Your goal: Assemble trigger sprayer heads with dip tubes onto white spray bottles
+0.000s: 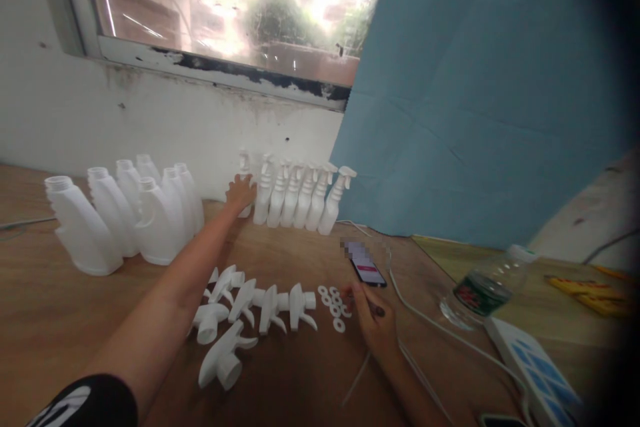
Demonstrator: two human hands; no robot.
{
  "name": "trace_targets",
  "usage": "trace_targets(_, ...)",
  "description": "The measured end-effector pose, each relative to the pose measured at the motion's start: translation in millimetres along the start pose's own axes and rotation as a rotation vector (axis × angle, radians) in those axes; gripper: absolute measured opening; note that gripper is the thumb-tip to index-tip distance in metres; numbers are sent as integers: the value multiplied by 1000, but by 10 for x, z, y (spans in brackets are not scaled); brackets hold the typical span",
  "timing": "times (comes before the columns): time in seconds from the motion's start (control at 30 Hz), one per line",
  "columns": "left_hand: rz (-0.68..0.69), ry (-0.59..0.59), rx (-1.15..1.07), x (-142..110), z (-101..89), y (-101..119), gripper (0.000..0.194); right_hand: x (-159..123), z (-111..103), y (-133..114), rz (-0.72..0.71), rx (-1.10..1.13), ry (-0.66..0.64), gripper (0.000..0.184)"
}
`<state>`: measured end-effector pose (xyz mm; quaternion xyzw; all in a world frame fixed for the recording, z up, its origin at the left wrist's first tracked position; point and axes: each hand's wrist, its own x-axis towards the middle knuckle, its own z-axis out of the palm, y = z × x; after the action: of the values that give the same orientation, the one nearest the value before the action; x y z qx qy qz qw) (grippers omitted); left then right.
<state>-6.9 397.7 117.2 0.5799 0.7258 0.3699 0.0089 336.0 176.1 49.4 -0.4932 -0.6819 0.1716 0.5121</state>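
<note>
My left hand [241, 192] reaches to the back, its fingers closed around a white spray bottle [244, 161] at the left end of a row. More white spray bottles [306, 203] with trigger heads stand upright just right of it. My right hand [376, 327] is low over the table beside a cluster of small white ring washers [334, 301]. Its fingers are bent together, with a dark, narrow item showing at them; what they hold is unclear. Several loose white trigger sprayer heads [274, 310] lie between my arms.
Open-necked white bottles [163, 227] stand at the left. A phone [369, 267], a white cable [430, 315], a clear drink bottle [483, 290] and a power strip [533, 367] are on the right. Thin tubes [356, 380] lie near my right forearm. A blue cloth [450, 93] hangs behind.
</note>
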Motion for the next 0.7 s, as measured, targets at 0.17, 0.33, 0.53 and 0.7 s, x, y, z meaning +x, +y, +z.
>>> trace_targets(0.17, -62, 181, -65, -173, -135, 28, 46, -18, 29, -23, 15, 47, 0, 37)
trace_targets(0.33, -77, 338, -127, -388, -388, 103, 43, -23, 88, -44, 100, 114, -12, 37)
trace_targets(0.53, 8, 425, -212, -770, -804, 229, 38, -3, 123, -130, 87, 155, -25, 38)
trace_targets(0.7, 162, 330, -315, -1410, -1165, 453, 58, 164, 206, -451, 52, 215, 45, 33)
